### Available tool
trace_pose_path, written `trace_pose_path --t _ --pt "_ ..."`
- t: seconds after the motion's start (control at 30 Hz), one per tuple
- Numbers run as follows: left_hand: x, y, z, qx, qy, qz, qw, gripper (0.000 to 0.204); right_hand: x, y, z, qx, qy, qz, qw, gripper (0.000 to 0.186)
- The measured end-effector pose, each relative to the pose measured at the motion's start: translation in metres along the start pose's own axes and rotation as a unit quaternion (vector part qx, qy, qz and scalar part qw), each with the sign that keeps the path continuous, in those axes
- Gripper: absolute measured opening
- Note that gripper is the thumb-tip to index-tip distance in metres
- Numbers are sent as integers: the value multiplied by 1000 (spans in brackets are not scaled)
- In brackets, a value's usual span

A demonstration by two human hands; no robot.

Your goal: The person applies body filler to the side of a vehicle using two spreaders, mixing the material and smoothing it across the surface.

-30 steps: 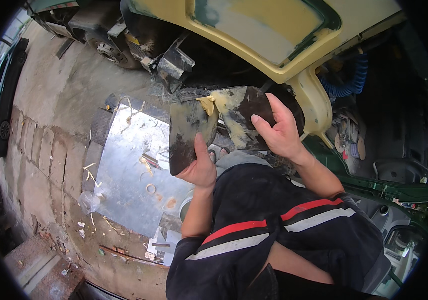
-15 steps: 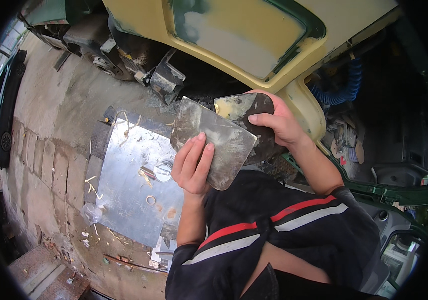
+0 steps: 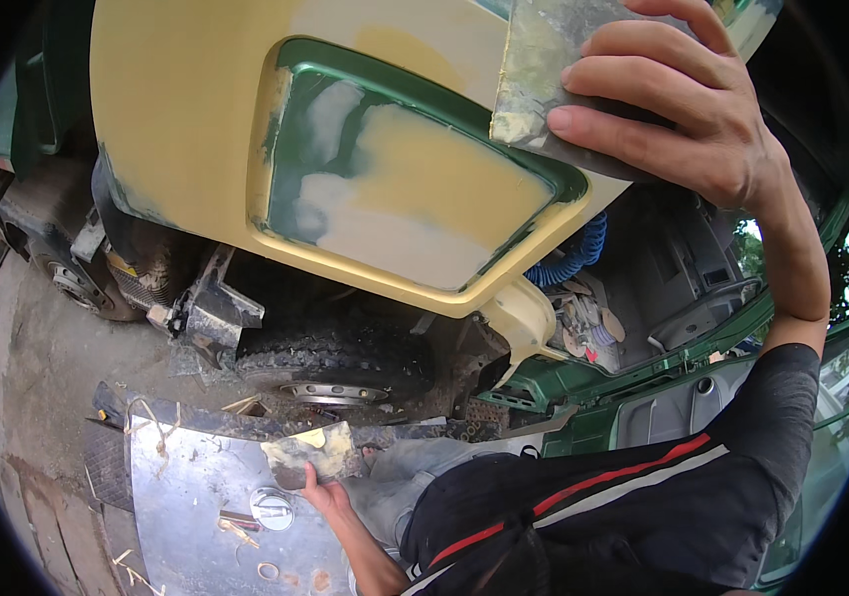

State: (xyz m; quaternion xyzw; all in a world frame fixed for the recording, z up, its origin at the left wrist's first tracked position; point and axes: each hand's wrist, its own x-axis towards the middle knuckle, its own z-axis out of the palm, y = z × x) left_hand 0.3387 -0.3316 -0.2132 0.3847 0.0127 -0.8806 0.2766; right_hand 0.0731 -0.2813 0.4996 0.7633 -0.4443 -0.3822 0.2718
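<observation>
Raised at the upper right, my right hand (image 3: 678,109) grips a flat grey putty spreader (image 3: 544,70), its fingers spread over the plate. Yellowish putty coats the spreader's left edge and corner. It overlaps the upper right of a vehicle panel (image 3: 176,129); whether they touch I cannot tell. This panel is yellow and green, with patches of beige and grey filler in its recess (image 3: 434,169). Lower down, my left hand (image 3: 327,495) holds a second flat plate (image 3: 285,465), smeared with putty and with a yellow dab near its upper edge. Part of its grip is hidden underneath.
Below the left hand lies a metal sheet (image 3: 186,507) carrying a round silver lid (image 3: 272,510), a small ring (image 3: 268,571) and scraps. A tyre (image 3: 335,363) sits under the panel. At right, the open cab holds a blue coiled hose (image 3: 573,253).
The two plates, close together before, are now far apart. My right hand has risen to the panel with the spreader; my left has dropped lower with its plate. The view has tilted up.
</observation>
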Motion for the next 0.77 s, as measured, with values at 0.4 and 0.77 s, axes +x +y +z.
trace_pose_path --t 0.4,0.77 --pt "8 -103 -113 -120 -14 -155 980 64 51 72 96 3 -37 -115 993 14" --pt "19 -135 -119 -135 -38 -150 979 57 50 82 126 18 -55 -129 990 16"
